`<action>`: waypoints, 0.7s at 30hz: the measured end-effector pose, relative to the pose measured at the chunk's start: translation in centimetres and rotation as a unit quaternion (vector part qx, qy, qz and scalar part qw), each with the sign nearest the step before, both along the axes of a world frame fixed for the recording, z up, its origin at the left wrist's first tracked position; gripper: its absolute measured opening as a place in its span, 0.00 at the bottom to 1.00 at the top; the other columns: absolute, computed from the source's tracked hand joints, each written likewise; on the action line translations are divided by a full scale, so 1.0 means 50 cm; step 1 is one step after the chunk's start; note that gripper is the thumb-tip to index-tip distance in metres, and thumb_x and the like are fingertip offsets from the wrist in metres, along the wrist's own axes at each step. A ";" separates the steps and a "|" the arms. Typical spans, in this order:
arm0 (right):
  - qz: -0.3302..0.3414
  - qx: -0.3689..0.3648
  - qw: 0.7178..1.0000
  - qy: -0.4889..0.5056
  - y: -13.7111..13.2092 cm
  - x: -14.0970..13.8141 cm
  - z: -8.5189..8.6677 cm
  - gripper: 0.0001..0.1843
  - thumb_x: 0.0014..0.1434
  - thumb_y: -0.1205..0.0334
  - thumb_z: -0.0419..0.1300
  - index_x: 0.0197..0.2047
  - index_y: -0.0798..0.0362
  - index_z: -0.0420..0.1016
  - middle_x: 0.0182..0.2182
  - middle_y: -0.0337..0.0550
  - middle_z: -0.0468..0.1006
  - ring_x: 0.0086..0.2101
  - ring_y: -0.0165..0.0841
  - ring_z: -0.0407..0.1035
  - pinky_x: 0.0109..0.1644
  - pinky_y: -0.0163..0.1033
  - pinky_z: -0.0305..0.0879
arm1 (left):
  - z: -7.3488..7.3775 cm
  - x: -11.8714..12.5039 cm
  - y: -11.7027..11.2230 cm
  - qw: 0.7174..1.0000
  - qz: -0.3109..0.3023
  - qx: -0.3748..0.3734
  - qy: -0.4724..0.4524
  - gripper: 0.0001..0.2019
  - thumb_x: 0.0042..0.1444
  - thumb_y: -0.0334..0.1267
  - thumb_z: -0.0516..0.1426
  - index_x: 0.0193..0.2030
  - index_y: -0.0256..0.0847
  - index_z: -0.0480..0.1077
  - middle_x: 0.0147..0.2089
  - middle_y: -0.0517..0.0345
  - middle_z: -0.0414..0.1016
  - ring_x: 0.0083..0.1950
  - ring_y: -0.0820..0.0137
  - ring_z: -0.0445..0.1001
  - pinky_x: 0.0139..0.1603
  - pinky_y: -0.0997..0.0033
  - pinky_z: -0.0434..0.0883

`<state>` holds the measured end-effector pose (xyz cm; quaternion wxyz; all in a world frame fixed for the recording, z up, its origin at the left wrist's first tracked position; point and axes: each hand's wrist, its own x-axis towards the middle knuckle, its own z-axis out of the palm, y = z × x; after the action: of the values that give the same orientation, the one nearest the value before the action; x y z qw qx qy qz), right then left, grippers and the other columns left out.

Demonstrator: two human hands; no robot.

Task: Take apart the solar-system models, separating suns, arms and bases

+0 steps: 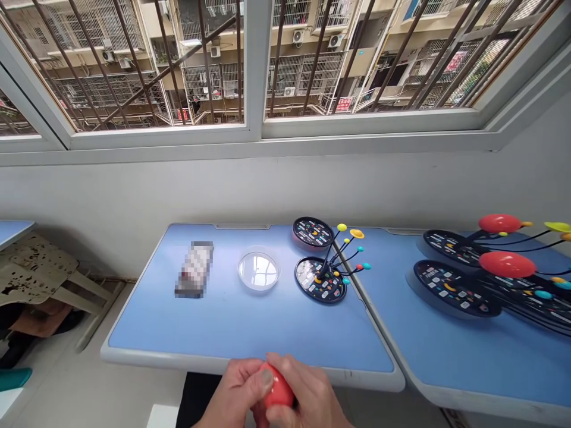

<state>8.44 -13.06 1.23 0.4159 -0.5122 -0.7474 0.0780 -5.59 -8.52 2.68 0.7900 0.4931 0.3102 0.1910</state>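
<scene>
A glossy red ball-like piece (pixel 279 389) is held between my two hands at the near edge of the desk. My left hand (pixel 238 389) grips its left side, with the thumb pressed on top. My right hand (pixel 314 392) wraps round its right side, fingers curled over it. Beyond the hands lies a round black base with printed labels (pixel 319 288), and thin black arms tipped with small coloured balls (pixel 342 227) rise from it. Behind that base sits a round black-topped disc (pixel 313 233). To their left is a clear round plastic dish (pixel 259 271).
A blurred-out rectangular item (pixel 195 269) lies at the desk's left. On the adjoining blue desk (pixel 468 356) at right stand several finished-looking models with red balls (pixel 507 264). A perforated stool (pixel 44 267) stands at far left. Barred windows rise behind the wall.
</scene>
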 end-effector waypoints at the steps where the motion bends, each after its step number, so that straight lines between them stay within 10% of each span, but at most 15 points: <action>1: -0.003 0.007 1.000 0.015 0.005 -0.003 -0.002 0.22 0.62 0.47 0.43 0.45 0.54 0.65 0.21 0.38 0.71 0.19 0.27 0.65 0.22 0.30 0.62 | -0.002 0.005 0.000 1.000 0.011 0.017 0.022 0.24 0.50 0.61 0.50 0.26 0.38 0.61 0.19 0.66 0.54 0.18 0.79 0.54 0.17 0.79 0.53; 11: -0.030 -0.085 0.960 0.263 0.067 -0.034 -0.003 0.22 0.60 0.42 0.41 0.34 0.50 0.64 0.21 0.35 0.70 0.20 0.28 0.65 0.23 0.30 0.63 | -0.035 0.066 0.029 0.927 0.165 0.316 0.112 0.20 0.59 0.55 0.37 0.27 0.43 0.53 0.22 0.64 0.54 0.23 0.74 0.54 0.25 0.73 0.55; 21: -0.097 0.056 0.963 0.244 0.095 -0.023 0.011 0.10 0.59 0.63 0.48 0.29 0.52 0.68 0.19 0.34 0.69 0.19 0.26 0.63 0.24 0.29 0.61 | -0.013 0.111 0.045 0.919 0.265 0.285 0.069 0.17 0.61 0.48 0.38 0.24 0.43 0.52 0.23 0.63 0.55 0.26 0.73 0.56 0.28 0.73 0.61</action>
<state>7.28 -8.31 1.80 0.6193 -0.5231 -0.5735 0.1177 -0.06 -6.25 2.01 0.5137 0.6090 0.4157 0.4388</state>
